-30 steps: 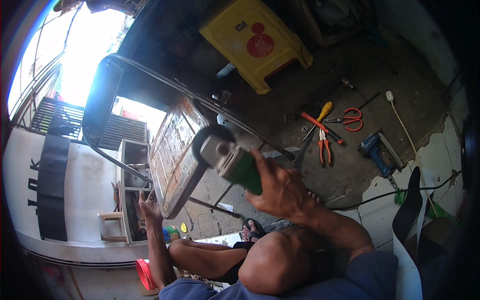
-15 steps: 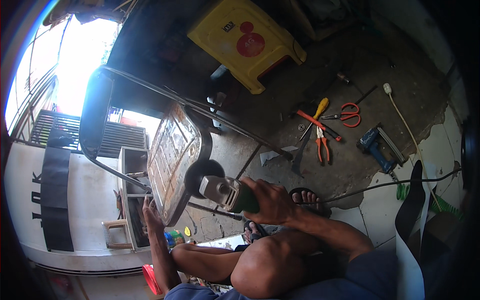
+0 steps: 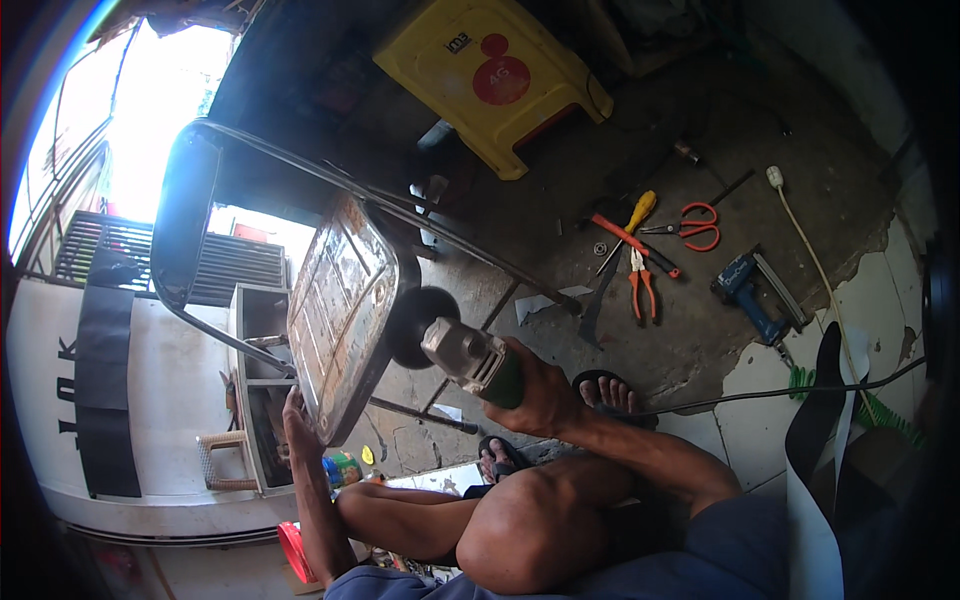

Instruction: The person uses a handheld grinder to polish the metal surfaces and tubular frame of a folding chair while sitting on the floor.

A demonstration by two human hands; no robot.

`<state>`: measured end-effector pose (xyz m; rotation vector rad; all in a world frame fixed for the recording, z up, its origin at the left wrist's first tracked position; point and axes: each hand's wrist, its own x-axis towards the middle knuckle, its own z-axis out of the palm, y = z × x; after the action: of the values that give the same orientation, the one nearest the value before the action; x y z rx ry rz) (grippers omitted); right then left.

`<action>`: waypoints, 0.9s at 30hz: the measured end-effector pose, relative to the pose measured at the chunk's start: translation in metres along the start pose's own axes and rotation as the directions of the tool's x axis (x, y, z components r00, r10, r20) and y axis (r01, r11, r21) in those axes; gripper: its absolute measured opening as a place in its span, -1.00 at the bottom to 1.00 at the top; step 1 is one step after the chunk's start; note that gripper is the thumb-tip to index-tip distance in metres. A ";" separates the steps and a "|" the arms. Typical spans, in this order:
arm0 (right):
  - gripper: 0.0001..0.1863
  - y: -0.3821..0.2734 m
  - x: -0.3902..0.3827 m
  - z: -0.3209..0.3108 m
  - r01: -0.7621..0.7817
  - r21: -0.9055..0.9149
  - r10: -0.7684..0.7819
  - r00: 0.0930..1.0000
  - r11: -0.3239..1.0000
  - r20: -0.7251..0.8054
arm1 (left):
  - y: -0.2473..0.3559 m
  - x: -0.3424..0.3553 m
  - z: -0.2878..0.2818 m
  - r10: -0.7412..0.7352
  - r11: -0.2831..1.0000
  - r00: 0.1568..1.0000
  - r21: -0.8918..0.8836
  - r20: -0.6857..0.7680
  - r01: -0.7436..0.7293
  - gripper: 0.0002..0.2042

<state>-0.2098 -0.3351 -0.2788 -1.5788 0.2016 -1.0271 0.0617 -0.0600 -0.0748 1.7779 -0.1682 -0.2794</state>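
Observation:
A metal folding chair stands tilted before me, its bare seat pan (image 3: 343, 310) scratched and rust-stained, with the curved backrest (image 3: 185, 225) at the left. My left hand (image 3: 303, 425) is closed at the seat's lower left edge; its fingers are partly hidden behind the pan. In my right hand (image 3: 540, 390) is a green angle grinder (image 3: 470, 355), gripped round its body. The grinder's dark disc (image 3: 423, 325) is at the right edge of the seat pan; whether it touches the metal I cannot tell.
A yellow plastic stool (image 3: 490, 80) stands at the back. Red-handled scissors (image 3: 690, 228), orange-handled pliers (image 3: 642, 285), a yellow-handled screwdriver (image 3: 640, 212) and a blue staple gun (image 3: 755, 300) lie on the floor at right. A black cable (image 3: 800, 388) runs in from the right.
My right hand has moved the grinder up and to the right along the seat's edge. The chair has shifted slightly left, with my left hand still at its edge.

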 end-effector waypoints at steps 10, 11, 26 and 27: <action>-0.09 -0.015 0.035 -0.025 -0.289 0.183 0.272 0.955 0.940 0.117 | -0.010 0.007 -0.033 -0.113 0.991 0.994 0.076 0.013 0.112 -0.53; -0.09 -0.012 0.045 -0.034 -0.322 0.227 0.290 0.943 0.919 0.161 | -0.010 0.009 -0.027 -0.111 0.991 0.994 0.075 0.023 0.109 -0.53; -0.15 0.027 0.184 -0.099 -0.349 0.139 0.233 0.825 0.927 0.515 | -0.018 0.015 -0.029 -0.016 0.962 0.993 0.270 -0.121 0.048 -0.55; -0.15 0.024 0.184 -0.100 -0.347 0.143 0.228 0.824 0.927 0.519 | -0.020 0.019 -0.036 0.007 0.950 0.993 0.310 -0.121 0.031 -0.55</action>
<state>-0.1601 -0.5303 -0.2155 -1.4856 -0.0347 -0.3672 0.0891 -0.0270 -0.0884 2.1044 -0.1192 -0.1582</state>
